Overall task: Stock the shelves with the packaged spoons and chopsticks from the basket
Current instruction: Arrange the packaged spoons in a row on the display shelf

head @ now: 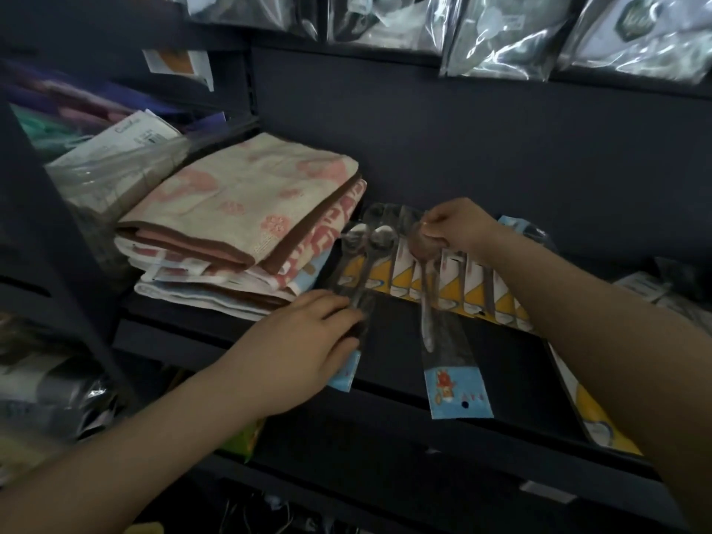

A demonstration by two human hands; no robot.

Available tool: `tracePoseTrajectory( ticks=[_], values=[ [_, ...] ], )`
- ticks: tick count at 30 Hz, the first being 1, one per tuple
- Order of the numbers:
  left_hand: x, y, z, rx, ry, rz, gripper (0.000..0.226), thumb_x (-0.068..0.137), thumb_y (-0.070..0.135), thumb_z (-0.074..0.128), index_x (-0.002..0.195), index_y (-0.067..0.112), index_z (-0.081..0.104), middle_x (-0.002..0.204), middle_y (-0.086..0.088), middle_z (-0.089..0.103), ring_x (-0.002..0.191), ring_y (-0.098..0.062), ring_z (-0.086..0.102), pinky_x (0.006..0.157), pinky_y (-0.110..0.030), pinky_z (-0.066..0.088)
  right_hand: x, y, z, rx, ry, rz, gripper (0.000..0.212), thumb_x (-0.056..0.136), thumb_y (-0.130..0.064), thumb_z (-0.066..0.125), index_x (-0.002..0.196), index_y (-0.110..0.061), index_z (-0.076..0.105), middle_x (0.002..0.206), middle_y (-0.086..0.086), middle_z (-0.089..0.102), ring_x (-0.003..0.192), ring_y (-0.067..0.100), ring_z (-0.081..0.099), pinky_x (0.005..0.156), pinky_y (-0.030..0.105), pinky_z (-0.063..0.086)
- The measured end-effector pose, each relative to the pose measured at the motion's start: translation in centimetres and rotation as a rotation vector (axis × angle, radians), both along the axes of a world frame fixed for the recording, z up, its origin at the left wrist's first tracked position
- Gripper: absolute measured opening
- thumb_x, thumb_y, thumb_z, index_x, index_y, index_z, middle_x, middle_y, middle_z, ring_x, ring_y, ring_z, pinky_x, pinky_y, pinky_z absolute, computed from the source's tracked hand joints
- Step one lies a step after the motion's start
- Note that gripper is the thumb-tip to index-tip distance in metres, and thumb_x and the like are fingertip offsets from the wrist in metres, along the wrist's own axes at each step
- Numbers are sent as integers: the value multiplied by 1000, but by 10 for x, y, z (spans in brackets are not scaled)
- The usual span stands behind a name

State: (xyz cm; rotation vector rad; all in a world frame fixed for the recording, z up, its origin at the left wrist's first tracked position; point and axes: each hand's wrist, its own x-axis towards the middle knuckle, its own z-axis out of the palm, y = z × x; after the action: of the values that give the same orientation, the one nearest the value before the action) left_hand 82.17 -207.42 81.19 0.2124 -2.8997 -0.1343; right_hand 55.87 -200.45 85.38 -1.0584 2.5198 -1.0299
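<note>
On the dark shelf [389, 348] lies a row of packaged spoons [454, 291] with yellow and white card backs. My right hand [458, 225] pinches the top of a clear spoon packet [443, 341] with a blue card end, which hangs out over the shelf's front edge. My left hand [308, 344] rests over the lower part of another blue-ended spoon packet [360, 271] at the row's left end, fingers curled on it. The basket is out of view.
A stack of folded towels [239, 221] sits on the shelf just left of the spoons. Plastic-wrapped goods [111, 167] fill the far left. Shiny bagged items [501, 36] hang above. More yellow packets [601, 418] lie at the right.
</note>
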Motion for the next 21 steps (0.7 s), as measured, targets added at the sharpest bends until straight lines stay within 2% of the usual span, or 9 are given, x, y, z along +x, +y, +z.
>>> tracePoseTrajectory(
  ticks=[1,3,6,8,11,14,16,18,21],
  values=[
    [0,4,4,14,32,-2,56,88,46,26,125,18,56,128,-1,59,121,-19,52,99,-25,34,1,-3,2,-64,-98,-21,14,90,-7,57,78,-8,62,63,4,51,54,10,44,51,20,39],
    [-1,11,10,109,66,-17,68,84,60,16,137,25,41,142,6,44,132,-9,37,103,-16,19,5,-10,3,-114,-198,-42,8,91,-7,56,84,-5,60,61,8,48,51,12,43,48,20,39],
    [-3,17,11,171,-13,-21,79,73,68,4,144,37,22,149,17,27,134,0,25,103,-15,23,8,-21,-4,-106,-189,-18,16,91,-3,55,76,-7,56,57,8,44,36,7,46,36,15,38],
    [-5,16,7,124,-79,-16,82,70,70,0,143,39,21,152,16,22,137,-1,20,106,-18,24,8,-26,-9,-94,-161,-20,7,91,-1,54,89,-6,58,57,7,46,40,11,46,32,12,36],
    [-7,16,1,127,-118,-1,84,70,76,9,143,36,24,152,14,23,139,-4,16,110,-21,20,3,-28,-14,-50,-137,-21,17,91,-2,54,105,-2,63,59,6,48,49,14,43,42,19,38],
    [-9,16,0,89,-109,-14,83,70,72,10,143,34,27,149,13,27,138,-7,19,110,-24,24,1,-24,-18,-4,-80,-9,23,90,-5,56,110,3,64,64,5,53,55,15,48,50,20,38],
    [-11,16,1,50,-107,-14,81,71,69,12,141,33,30,146,12,31,135,-8,25,106,-26,31,2,-18,-15,9,52,-11,25,89,-10,58,110,0,66,83,7,64,77,20,60,62,19,43],
    [-14,18,2,24,-86,-15,78,71,66,11,138,33,33,142,13,33,131,-8,30,101,-24,35,0,-6,-7,8,185,-38,24,90,-15,56,108,-5,68,106,9,67,101,23,61,77,21,41],
    [-19,23,7,28,-14,-8,74,73,65,13,134,30,39,139,12,36,127,-9,36,97,-25,40,-14,29,7,49,304,-85,21,92,-14,50,102,-10,68,110,9,67,102,24,61,79,26,43]
  ],
)
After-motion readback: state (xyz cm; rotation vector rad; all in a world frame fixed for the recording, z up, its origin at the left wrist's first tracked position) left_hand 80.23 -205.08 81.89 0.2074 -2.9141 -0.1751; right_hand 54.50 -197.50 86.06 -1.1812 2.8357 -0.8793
